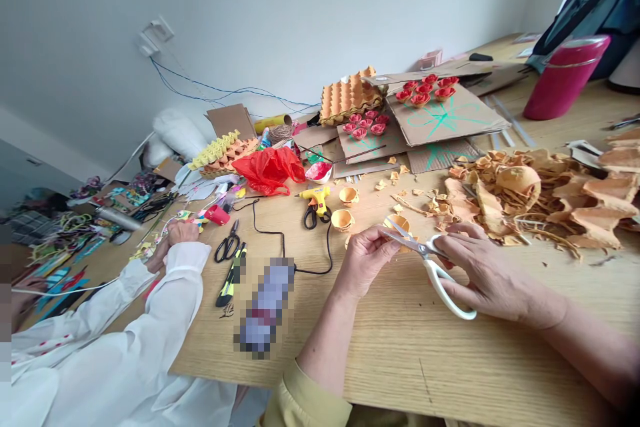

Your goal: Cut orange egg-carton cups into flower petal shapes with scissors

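My right hand (483,277) is closed on white-handled scissors (447,290), whose blades point left and stand apart. My left hand (367,257) is pinched near the blade tips; what its fingers hold is too small to make out. Just behind the blades sits an orange egg-carton cup (399,223). Two more such cups, one (343,219) nearer and one (349,196) farther back, stand to the left. Orange carton scraps (480,197) are heaped behind my right hand.
A yellow glue gun (316,196), black scissors (227,247) and a green-black cutter (233,277) lie left. Red flowers (421,99) rest on cardboard (450,120). A pink bottle (565,79) stands back right. Another person's hand (183,232) and white sleeves are at far left.
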